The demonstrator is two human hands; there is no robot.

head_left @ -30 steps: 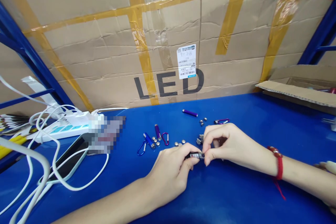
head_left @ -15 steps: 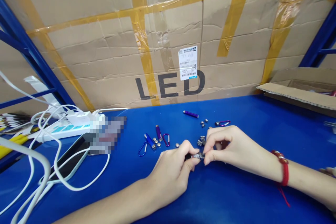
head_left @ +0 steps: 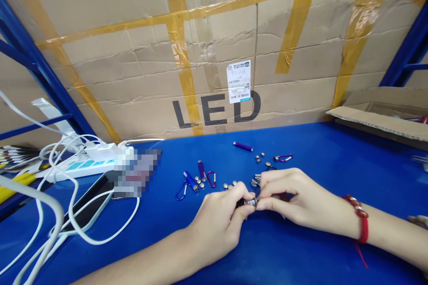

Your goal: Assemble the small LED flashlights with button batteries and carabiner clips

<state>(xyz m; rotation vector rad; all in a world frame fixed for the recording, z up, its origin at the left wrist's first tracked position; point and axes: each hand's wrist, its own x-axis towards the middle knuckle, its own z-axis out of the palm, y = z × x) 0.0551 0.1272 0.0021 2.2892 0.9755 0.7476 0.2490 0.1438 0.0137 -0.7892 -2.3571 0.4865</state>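
Note:
My left hand and my right hand meet over the blue table, both pinching one small black keychain flashlight between their fingertips. The left hand's fingers wrap its body; the right hand's thumb and forefinger close on its metal end. Just beyond lie several small silver button cells, a blue flashlight with a carabiner, a purple one with a pink carabiner, a loose purple tube and a purple carabiner.
A big taped cardboard sheet marked LED stands behind the table. At left are a white power strip, white cables and a phone. An open carton sits at right. Blue rack posts frame both sides.
Both hands have stayed together on the small flashlight. The right hand's fingers have lowered and flattened a little around its end; the hands have slid slightly toward me.

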